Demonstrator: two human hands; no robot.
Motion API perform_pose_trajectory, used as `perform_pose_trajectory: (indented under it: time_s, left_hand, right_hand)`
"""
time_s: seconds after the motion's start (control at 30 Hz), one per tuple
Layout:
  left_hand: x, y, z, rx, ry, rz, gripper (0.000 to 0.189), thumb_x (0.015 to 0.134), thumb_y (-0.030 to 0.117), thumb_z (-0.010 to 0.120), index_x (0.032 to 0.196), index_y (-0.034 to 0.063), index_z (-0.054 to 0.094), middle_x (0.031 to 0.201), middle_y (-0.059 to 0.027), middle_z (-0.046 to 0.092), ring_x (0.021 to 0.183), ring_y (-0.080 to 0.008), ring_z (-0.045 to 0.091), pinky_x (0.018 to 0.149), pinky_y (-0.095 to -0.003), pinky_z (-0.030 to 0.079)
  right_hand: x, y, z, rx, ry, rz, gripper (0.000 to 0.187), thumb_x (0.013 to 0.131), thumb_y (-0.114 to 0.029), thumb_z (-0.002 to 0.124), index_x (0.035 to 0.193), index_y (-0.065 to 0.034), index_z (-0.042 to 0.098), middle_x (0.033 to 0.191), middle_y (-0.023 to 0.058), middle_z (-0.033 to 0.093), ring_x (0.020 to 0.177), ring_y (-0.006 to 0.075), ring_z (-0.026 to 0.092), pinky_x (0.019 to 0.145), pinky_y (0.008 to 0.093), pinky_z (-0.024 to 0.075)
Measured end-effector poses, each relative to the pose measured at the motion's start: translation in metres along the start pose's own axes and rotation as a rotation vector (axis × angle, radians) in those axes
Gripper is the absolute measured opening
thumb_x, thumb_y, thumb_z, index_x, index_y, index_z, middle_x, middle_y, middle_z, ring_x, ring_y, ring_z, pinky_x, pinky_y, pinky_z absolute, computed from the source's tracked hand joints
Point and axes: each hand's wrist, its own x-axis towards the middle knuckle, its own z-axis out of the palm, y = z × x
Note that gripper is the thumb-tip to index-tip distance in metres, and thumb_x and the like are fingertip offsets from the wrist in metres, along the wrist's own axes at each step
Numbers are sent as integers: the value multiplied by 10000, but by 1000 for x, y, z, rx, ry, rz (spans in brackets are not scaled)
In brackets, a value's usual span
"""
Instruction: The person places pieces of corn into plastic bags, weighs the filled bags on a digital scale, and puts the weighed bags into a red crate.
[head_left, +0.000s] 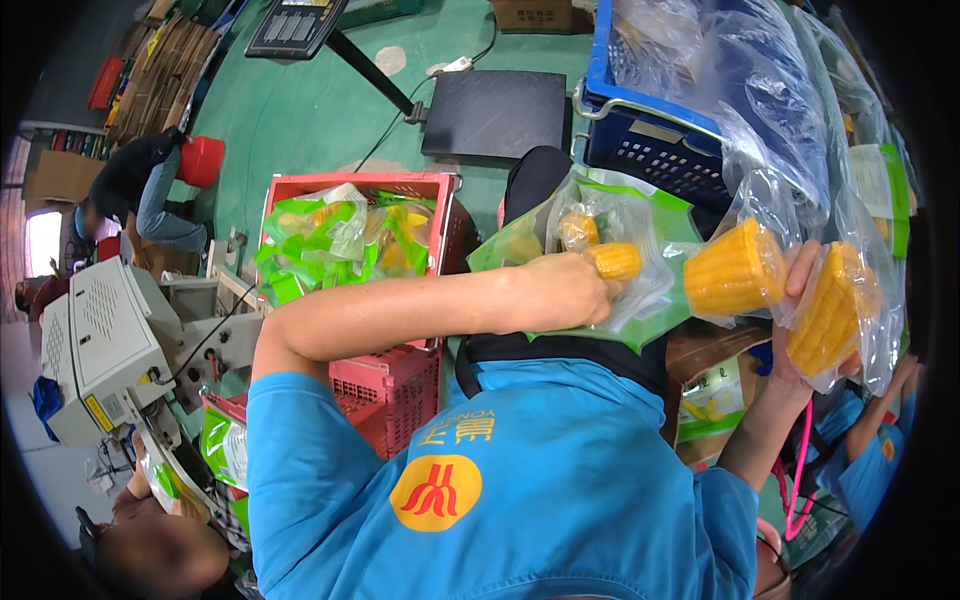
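Across my lap lies a green-and-clear plastic bag (660, 210) with print on it. My left hand (566, 292) is curled over the bag and closed around a short yellow corn cob piece (616, 261), whose end sticks out beside the knuckles. Another corn piece in clear wrap (580, 230) sits just beyond it. On the right, my right hand (799, 289) holds clear-wrapped corn: one thick packed piece (733, 270) lies on the inner side of the fingers, and a second pack (832, 315) covers much of the palm. Some fingers are hidden behind the packs.
A red crate (352, 178) of filled green bags stands left, with pink crates (409, 390) nearer. A blue crate (652, 142) with plastic-covered contents is ahead right. A platform scale (495, 112) rests on the floor. A machine (105, 337) and co-workers (142, 172) are left.
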Motion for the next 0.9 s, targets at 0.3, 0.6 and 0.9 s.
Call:
perform_pose_trajectory:
  time_s: [0.3, 0.6, 0.9]
  left_hand:
    - [-36, -27, -47, -239, 204, -187, 90, 680, -11, 555, 764, -44, 552, 783, -166, 574, 749, -330, 601, 631, -400, 495]
    - [-42, -36, -80, -83, 482, -448, 92, 790, 3, 571, 756, -67, 522, 724, -197, 516, 658, -390, 527, 584, -430, 440]
    - [-30, -14, -72, 7, 377, -498, 62, 725, -36, 520, 773, -46, 483, 680, -213, 545, 633, -407, 560, 533, -444, 440]
  right_hand:
    - [-5, -27, -1, 113, 77, 37, 375, 803, -301, 696, 990, -59, 479, 823, 47, 436, 765, 147, 420, 783, 303, 374]
    - [-3, -14, 3, -41, 117, -64, 323, 813, -270, 695, 972, -79, 488, 832, 41, 445, 790, 130, 440, 834, 295, 384]
    - [-1, -12, 15, -110, 145, -104, 311, 787, -265, 713, 932, -100, 493, 830, 39, 448, 807, 148, 453, 854, 321, 390]
